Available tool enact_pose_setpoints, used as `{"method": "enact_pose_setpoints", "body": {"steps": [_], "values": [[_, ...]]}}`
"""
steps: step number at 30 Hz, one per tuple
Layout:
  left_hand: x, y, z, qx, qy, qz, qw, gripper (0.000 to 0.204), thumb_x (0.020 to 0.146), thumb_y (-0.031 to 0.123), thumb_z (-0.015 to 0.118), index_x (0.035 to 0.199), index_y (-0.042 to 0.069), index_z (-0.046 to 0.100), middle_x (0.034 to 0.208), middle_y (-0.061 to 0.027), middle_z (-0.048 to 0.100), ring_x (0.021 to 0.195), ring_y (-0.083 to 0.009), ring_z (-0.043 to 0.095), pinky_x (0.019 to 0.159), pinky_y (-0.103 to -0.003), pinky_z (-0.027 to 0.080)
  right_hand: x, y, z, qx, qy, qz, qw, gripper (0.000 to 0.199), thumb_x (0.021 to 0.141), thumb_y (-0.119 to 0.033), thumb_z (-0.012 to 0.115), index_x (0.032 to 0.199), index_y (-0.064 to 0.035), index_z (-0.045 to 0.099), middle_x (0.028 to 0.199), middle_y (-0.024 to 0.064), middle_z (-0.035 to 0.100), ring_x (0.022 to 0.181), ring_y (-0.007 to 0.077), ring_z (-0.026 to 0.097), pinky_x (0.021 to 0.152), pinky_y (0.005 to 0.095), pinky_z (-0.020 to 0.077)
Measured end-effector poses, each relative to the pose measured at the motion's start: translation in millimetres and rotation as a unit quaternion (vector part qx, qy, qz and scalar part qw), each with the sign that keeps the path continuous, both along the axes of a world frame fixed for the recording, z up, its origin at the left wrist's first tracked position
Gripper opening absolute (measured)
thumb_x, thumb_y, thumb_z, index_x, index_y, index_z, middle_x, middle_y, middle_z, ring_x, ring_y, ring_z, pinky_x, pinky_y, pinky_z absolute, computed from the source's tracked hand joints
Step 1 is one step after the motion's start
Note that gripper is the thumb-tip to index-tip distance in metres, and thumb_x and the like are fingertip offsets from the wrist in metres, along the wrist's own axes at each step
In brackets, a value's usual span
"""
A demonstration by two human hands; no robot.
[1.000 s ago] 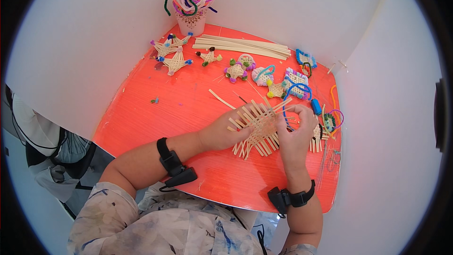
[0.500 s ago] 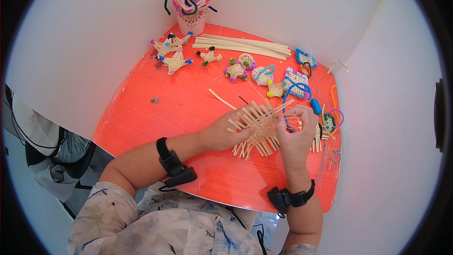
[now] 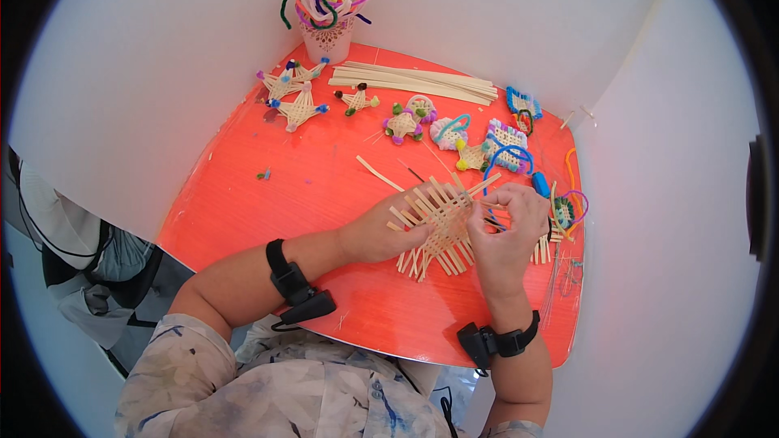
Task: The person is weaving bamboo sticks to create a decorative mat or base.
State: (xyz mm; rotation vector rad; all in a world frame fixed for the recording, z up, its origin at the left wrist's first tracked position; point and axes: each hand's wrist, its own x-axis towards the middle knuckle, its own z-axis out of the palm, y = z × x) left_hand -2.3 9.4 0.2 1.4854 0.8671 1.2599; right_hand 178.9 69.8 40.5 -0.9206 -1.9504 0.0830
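A piece woven from pale flat strips [image 3: 445, 231], like split bamboo, is held above the table, its loose strip ends fanning out all round. My left hand [image 3: 381, 225] grips it from the left, thumb across the front and the other fingers hidden behind. At its right edge my right hand [image 3: 511, 235] is closed, thumb and forefinger pinching the end of one strip [image 3: 487, 201]. A blue pipe cleaner [image 3: 488, 182] curves just beyond the right hand. More cut strips [image 3: 542, 251] lie beside the right hand, partly hidden by it.
On the red table [image 3: 251, 219], woven star shapes [image 3: 300, 109] and colourful woven pieces [image 3: 507, 144] lie along the far side. Long flat strips [image 3: 414, 81] lie behind them. A white pot [image 3: 329, 40] of pipe cleaners stands at the back. Thin wires [image 3: 560, 280] lie right; white walls enclose the table.
The right hand's fingers have shifted slightly at the right edge of the woven piece. The left hand keeps its grip; the view has moved very slightly.
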Motion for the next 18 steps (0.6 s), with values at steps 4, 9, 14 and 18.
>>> {"method": "enact_pose_setpoints", "body": {"steps": [4,9,14,18], "values": [[0.4,-1.7,0.0,-0.018,-0.015,-0.006,1.0,0.049,0.091,0.005,0.053,0.137,0.0,0.038,0.131,-0.0116,0.051,0.124,-0.0184,0.047,0.104,-0.034,0.037,-2.1,-0.4,-1.0,0.011,0.009,0.007,1.0,0.025,0.063,-0.006,0.075,0.079,-0.0142,0.058,0.091,0.0011,0.056,0.093,0.022,0.048,0.082,0.038,0.0298],[0.8,-1.2,1.3,-0.019,-0.025,-0.016,0.999,0.05,0.091,0.006,0.054,0.138,0.001,0.038,0.133,-0.0106,0.049,0.124,-0.0169,0.047,0.104,-0.034,0.038,-2.8,-1.2,-0.9,0.031,-0.009,-0.002,0.999,0.026,0.062,-0.005,0.075,0.078,-0.0148,0.057,0.092,0.0007,0.057,0.093,0.022,0.048,0.08,0.0388,0.0278],[0.8,-2.2,1.3,-0.034,-0.033,-0.017,0.999,0.051,0.092,0.005,0.054,0.139,0.001,0.037,0.133,-0.0103,0.049,0.124,-0.0164,0.046,0.104,-0.033,0.038,-3.8,-4.1,0.9,0.065,-0.044,-0.013,0.997,0.026,0.062,-0.006,0.075,0.078,-0.015,0.057,0.092,-0.0005,0.057,0.094,0.0218,0.048,0.08,0.0398,0.0268],[1.8,-4.2,3.4,-0.04,-0.042,-0.011,0.998,0.051,0.091,0.004,0.054,0.139,0.0,0.037,0.134,-0.0104,0.049,0.124,-0.0165,0.047,0.104,-0.033,0.038,-4.4,-4.9,-0.2,0.092,-0.061,-0.002,0.994,0.027,0.062,-0.008,0.076,0.078,-0.0152,0.056,0.088,-0.0016,0.057,0.093,0.0213,0.049,0.081,0.0393,0.0265]]}}
